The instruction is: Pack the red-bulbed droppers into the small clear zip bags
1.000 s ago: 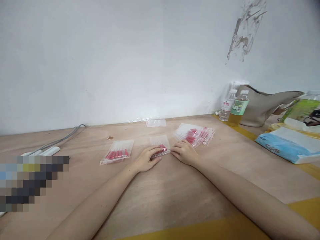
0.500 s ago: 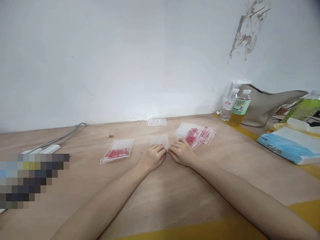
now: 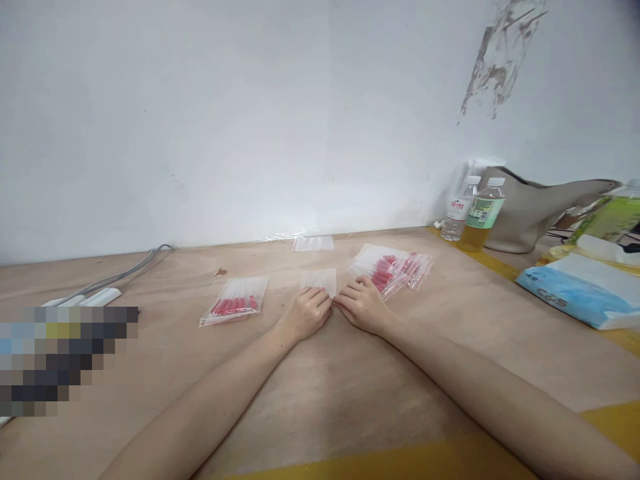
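A small clear zip bag (image 3: 320, 277) lies flat before me, its near edge covered by my fingers. My left hand (image 3: 311, 312) is closed on the left part of that edge. Fingers bent, my right hand (image 3: 361, 303) pinches the near right corner, almost touching the left hand. To the left rests a zip bag (image 3: 235, 299) holding several thin sticks with red ends. Beyond my right hand is a pile of similar filled bags (image 3: 383, 267), overlapping one another. Another flat clear bag (image 3: 313, 244) lies near the wall.
Two bottles (image 3: 481, 213) and a grey curved object (image 3: 517, 213) stand back right, with a blue tissue pack (image 3: 565, 293) nearer. On the left are a grey cable (image 3: 125, 273), a white strip (image 3: 100, 297) and a blurred-out patch (image 3: 60, 353). The wall (image 3: 225, 120) bounds the table.
Both hands stay at the near edge of the zip bag with almost no movement. The view has shifted very slightly.
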Tool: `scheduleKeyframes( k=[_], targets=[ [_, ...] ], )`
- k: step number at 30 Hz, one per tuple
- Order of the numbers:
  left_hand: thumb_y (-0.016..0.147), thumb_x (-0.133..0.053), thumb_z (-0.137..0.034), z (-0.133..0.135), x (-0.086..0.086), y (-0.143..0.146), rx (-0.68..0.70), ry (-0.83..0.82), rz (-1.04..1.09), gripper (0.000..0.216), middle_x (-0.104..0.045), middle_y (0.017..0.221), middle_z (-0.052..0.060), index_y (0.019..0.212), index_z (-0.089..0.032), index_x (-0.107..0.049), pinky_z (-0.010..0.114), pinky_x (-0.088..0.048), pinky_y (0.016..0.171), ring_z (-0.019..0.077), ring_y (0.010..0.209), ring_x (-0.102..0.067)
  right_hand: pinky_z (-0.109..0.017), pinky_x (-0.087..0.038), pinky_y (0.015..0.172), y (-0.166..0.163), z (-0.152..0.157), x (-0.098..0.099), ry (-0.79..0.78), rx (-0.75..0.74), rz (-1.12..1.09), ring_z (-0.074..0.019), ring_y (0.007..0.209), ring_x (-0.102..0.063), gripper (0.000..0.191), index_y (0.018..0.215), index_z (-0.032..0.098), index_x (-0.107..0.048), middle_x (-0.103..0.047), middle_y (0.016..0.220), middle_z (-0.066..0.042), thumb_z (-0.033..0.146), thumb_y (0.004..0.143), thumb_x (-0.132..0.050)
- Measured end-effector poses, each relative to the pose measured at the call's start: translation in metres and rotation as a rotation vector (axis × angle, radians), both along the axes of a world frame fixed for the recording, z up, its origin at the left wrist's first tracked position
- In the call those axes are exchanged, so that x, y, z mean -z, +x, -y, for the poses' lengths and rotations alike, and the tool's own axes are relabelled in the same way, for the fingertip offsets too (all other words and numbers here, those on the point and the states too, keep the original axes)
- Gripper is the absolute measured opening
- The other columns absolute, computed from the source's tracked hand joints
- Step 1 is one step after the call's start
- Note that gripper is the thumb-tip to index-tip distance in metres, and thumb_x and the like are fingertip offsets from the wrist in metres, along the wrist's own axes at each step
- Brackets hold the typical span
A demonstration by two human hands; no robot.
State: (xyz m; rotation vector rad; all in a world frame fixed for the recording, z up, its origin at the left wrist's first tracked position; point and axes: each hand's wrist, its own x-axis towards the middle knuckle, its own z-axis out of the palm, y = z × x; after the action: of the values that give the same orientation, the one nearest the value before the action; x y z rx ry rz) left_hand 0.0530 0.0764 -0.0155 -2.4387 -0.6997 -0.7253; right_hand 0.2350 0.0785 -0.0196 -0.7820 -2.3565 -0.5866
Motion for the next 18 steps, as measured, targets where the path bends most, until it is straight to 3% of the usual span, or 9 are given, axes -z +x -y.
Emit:
scheduleKeyframes(
  k=[9,18],
  targets=[
    [0.088,-0.035,-0.013,0.001,-0.004,-0.007,0.002,0.021,-0.083,0.023,-0.061,0.079,0.009,0.081,-0.014,-0.057,0.033,-0.045,0.070,0.0191,0.080,-0.057,-0.034,-0.022,0.078,0.002,0.000,-0.001,0.009,-0.002,-0.009,-0.0147,0.073,-0.045,0.023,0.078,0.019,-0.060,-0.059,0.073,-0.003,0.015,0.083,-0.038],
    [0.089,-0.036,-0.012,0.014,-0.011,-0.064,-0.042,0.068,-0.167,0.021,-0.062,0.091,0.009,0.092,-0.014,-0.056,0.035,-0.043,0.074,0.0196,0.084,-0.057,-0.035,-0.021,0.080,0.007,0.000,0.001,-0.041,0.004,-0.043,-0.0143,0.076,-0.047,0.023,0.081,0.019,-0.061,-0.061,0.076,-0.003,0.015,0.083,-0.038]
  ],
)
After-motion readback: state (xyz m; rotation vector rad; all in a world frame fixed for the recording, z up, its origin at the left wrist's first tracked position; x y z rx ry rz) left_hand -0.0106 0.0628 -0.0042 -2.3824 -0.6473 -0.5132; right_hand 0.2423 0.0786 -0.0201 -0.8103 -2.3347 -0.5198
